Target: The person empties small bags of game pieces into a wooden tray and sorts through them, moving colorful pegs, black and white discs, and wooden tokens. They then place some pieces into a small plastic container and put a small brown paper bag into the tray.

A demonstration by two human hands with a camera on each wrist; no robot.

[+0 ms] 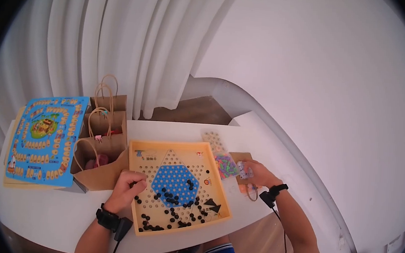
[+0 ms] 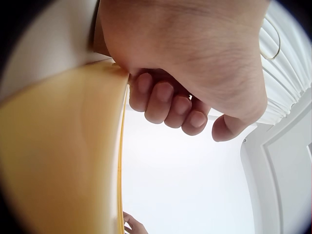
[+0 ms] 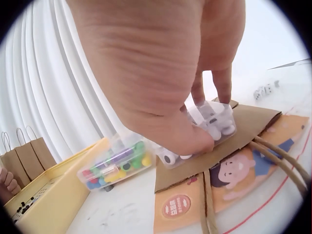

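My right hand (image 1: 260, 174) grips a clear plastic box (image 3: 223, 127) of white round pieces, some with black marks, low over a flat-lying brown paper bag (image 3: 248, 130). In the right wrist view my thumb lies along the near side of the box and the other fingers reach its far side. At the left edge of the yellow-rimmed wooden game board (image 1: 184, 226) is my left hand (image 1: 127, 187), its fingers loosely curled with the thumb apart. Black round pieces (image 1: 173, 213) lie scattered over the board's lower half and its blue hexagon (image 1: 169, 173).
Beside the board's right rim sits a clear box of coloured pieces (image 1: 227, 166), with a clear pack of pale pieces (image 1: 212, 141) behind it. Several upright paper bags (image 1: 112, 170) and a blue printed board (image 1: 64, 136) stand left. White dice (image 3: 263, 91) lie beyond the flat bag.
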